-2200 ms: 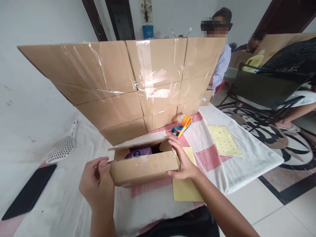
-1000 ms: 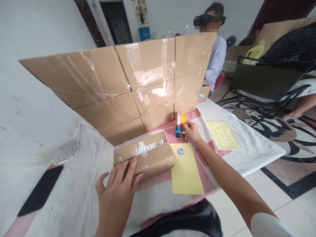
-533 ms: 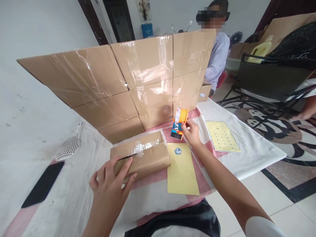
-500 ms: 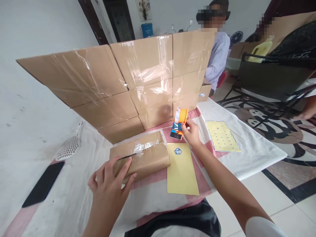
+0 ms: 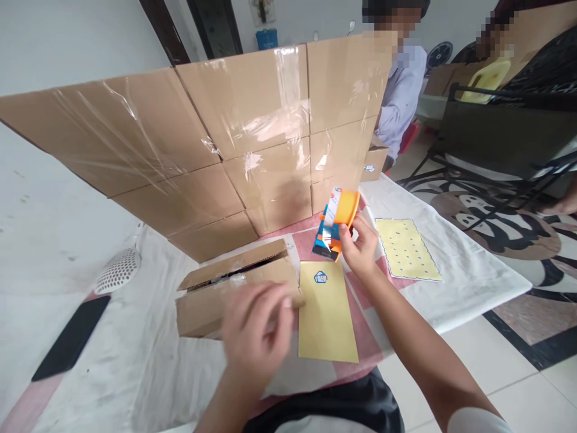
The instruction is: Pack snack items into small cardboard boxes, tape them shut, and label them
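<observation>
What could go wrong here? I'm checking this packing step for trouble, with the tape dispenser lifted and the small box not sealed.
1. The small cardboard box has a flap standing ajar; the blurred left hand is in front of it rather than pressing it, so tape may seal crooked.
2. The right hand holds the tape dispenser by its edge; it might slip.
3. The yellow sheet lies beside the box and could catch stray tape.

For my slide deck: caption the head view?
Right hand lifts tape dispenser; left hand blurred over cardboard box.
</observation>
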